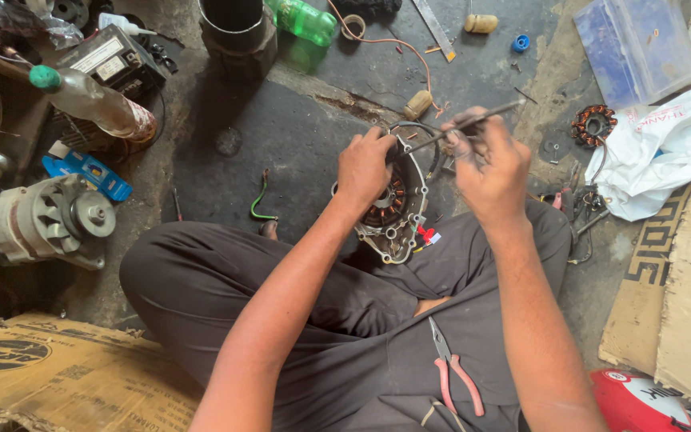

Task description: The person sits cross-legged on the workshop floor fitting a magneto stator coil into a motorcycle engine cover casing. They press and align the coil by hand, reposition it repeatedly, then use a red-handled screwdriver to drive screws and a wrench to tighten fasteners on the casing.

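My left hand (364,164) grips the top edge of a round metal engine cover (397,228) with a copper-wound stator coil (385,206) inside it, held upright over my crossed legs. My right hand (485,164) pinches a thin metal rod-like tool (473,122), its shaft slanting up to the right and its near end pointing at the cover's upper rim. A black cable (421,128) loops over the top of the cover. Small red and white connectors (428,236) hang beside the cover. Pink-handled pliers (453,372) lie on my lap.
An alternator (41,220) sits at the left on the concrete floor. A second copper stator (593,124) lies by a white plastic bag (657,152). Bottles (93,100), a green bottle (304,20), a black cylinder (237,32), a clear blue plastic box (637,48) and cardboard (49,376) surround me.
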`<state>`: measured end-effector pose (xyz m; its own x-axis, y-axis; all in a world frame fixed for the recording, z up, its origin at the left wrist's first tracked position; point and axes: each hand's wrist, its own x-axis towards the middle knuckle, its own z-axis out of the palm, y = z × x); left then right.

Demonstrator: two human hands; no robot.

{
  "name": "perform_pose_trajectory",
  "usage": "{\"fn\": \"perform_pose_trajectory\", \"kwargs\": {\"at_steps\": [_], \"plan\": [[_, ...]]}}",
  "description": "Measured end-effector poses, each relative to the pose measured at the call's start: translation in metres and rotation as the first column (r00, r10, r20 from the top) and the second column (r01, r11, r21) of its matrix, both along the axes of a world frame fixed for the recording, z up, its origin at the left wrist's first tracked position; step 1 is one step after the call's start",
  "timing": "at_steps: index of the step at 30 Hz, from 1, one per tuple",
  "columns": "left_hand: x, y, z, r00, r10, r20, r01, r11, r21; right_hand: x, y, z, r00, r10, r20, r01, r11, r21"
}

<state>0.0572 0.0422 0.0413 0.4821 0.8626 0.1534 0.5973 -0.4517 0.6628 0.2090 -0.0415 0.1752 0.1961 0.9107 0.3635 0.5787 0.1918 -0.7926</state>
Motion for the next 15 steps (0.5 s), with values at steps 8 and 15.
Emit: {"fn": "perform_pose_trajectory", "kwargs": {"at_steps": [8,15], "plan": [[0.003,-0.001,0.000,0.999,0.003,-0.051,-0.003,1.000,0.006,-0.011,-0.001,0.000,0.998,-0.034,0.058,0.034,0.999,0.005],[0.003,-0.001,-0.003,0.999,0.008,-0.045,-0.008,1.000,0.007,-0.002,-0.019,-0.003,0.989,-0.071,-0.127,0.079,0.995,0.064]]}}
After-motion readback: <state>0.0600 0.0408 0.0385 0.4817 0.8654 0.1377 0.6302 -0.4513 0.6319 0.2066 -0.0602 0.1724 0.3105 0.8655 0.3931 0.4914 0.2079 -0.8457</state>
